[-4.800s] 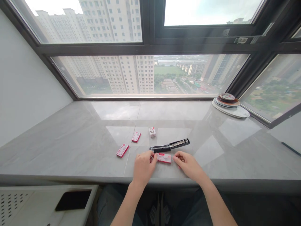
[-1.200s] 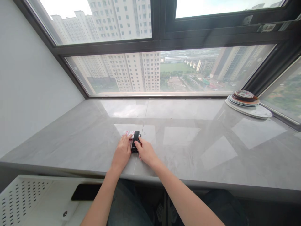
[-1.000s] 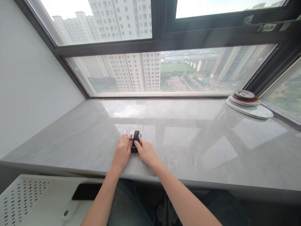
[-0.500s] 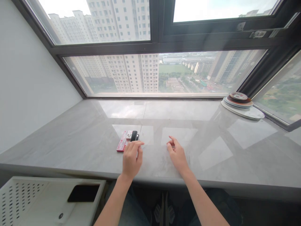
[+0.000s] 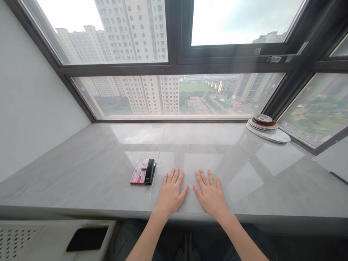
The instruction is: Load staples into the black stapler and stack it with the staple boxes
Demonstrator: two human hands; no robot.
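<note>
Palm down on the grey marbled ledge (image 5: 103, 174), my left hand (image 5: 172, 192) lies flat with its fingers spread. My right hand (image 5: 210, 194) rests the same way beside it, a small gap between the two thumbs. Neither hand holds anything. To the left of my left hand, and apart from it, is a black stapler (image 5: 150, 172) lying at the right side of some flat red-and-white boxes (image 5: 137, 177). A smaller white box (image 5: 144, 164) sits on top of these, next to the stapler.
A stack of round plates or mats (image 5: 268, 128) stands at the far right corner by the window. Below the ledge at left, a white perforated surface (image 5: 38, 241) bears a dark flat rectangle (image 5: 87, 239). The window frame (image 5: 136, 69) borders the ledge's back.
Both hands were raised with curled fingers; now they lie flat and spread on the ledge. My left hand has moved right, away from the stapler and boxes. The camera view has tilted up.
</note>
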